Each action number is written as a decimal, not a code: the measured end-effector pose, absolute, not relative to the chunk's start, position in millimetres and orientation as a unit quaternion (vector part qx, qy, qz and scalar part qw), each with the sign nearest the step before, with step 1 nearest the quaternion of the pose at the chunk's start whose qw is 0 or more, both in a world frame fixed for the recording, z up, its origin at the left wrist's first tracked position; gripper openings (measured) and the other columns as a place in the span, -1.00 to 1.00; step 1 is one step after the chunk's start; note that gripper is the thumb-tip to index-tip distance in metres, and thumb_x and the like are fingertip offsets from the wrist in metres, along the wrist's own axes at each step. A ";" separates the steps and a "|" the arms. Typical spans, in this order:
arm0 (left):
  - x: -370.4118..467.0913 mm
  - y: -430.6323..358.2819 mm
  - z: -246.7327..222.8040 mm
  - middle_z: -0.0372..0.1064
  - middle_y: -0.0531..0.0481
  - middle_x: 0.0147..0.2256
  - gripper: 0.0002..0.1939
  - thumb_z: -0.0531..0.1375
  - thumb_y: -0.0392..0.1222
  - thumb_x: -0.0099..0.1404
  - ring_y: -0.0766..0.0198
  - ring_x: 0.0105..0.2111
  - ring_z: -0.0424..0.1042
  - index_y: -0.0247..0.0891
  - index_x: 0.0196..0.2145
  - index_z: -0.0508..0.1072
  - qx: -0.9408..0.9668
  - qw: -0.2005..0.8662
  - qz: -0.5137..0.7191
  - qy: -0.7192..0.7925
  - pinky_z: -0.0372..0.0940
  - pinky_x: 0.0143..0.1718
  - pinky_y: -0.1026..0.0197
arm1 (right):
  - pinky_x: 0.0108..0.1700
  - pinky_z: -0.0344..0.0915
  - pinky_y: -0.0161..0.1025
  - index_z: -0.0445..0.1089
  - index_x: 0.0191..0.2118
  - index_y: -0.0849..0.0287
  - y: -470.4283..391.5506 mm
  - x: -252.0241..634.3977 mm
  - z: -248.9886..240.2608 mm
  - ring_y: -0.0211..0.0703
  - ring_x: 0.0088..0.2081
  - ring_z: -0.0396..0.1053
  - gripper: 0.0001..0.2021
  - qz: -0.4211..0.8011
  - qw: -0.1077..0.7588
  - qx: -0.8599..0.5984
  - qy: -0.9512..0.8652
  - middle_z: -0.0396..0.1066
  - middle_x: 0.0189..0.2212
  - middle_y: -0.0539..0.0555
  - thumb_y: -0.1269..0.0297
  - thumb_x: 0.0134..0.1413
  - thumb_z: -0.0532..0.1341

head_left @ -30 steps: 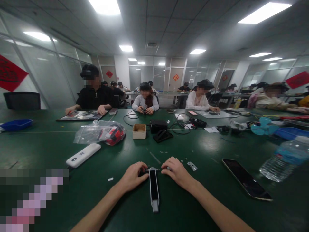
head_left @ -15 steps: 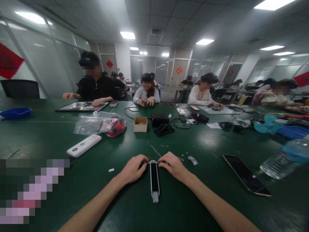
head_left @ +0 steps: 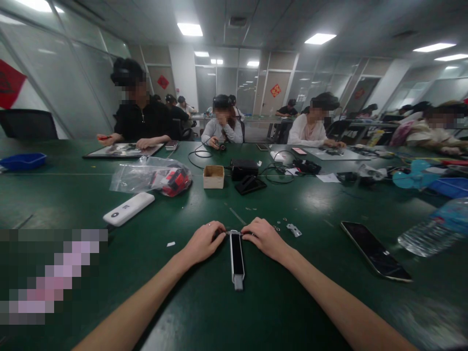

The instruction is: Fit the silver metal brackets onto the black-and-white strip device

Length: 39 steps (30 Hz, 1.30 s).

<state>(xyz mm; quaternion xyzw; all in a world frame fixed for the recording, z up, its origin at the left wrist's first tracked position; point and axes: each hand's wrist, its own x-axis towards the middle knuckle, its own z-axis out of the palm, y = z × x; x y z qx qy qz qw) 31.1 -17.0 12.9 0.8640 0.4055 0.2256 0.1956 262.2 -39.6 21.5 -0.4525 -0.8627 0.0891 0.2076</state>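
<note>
A slim black strip-like device with a white frame and a grey tab (head_left: 237,256) lies lengthwise on the green table before me. At the left of its far end, my left hand (head_left: 205,240) is closed, thumb and fingers pinched together. My right hand (head_left: 265,238) pinches likewise at the right side of that end. Whatever small part sits between the fingertips is too small to name. Just past my right hand are several tiny rings (head_left: 278,225) and a small silvery metal bracket (head_left: 294,230).
A phone (head_left: 376,251) and a water bottle (head_left: 431,229) are on the right. To the left are a white device (head_left: 129,208) and a plastic bag with red-and-black contents (head_left: 170,179). A small box (head_left: 213,177) stands ahead. Other people sit across the table.
My view has tilted slightly downward, so the table things appear higher. Both hands stay at the device's far end. A person opposite has raised a hand to the face.
</note>
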 end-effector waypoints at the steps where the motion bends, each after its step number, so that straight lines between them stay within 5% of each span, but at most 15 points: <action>1: 31.0 -16.9 12.8 0.35 -0.02 -0.33 -0.82 0.01 -0.16 0.33 0.24 -0.36 0.34 -0.26 -0.25 0.35 0.863 0.194 0.227 0.408 0.22 -0.33 0.22 | -0.17 0.19 -0.20 0.43 -0.19 0.20 -40.0 262.2 21.5 -0.17 -0.23 0.31 -0.85 0.094 0.210 -0.453 -0.861 0.48 -0.28 0.06 0.30 0.19 0.15; 39: 32.0 -16.9 11.3 0.34 -0.01 -0.37 -0.78 0.04 -0.15 0.34 0.28 -0.40 0.33 -0.25 -0.29 0.45 0.877 0.157 0.222 0.397 0.21 -0.35 0.28 | -0.18 0.17 -0.19 0.42 -0.23 0.17 -40.1 261.9 16.5 -0.15 -0.22 0.31 -0.89 0.099 0.236 -0.457 -0.852 0.47 -0.29 0.05 0.29 0.14 0.20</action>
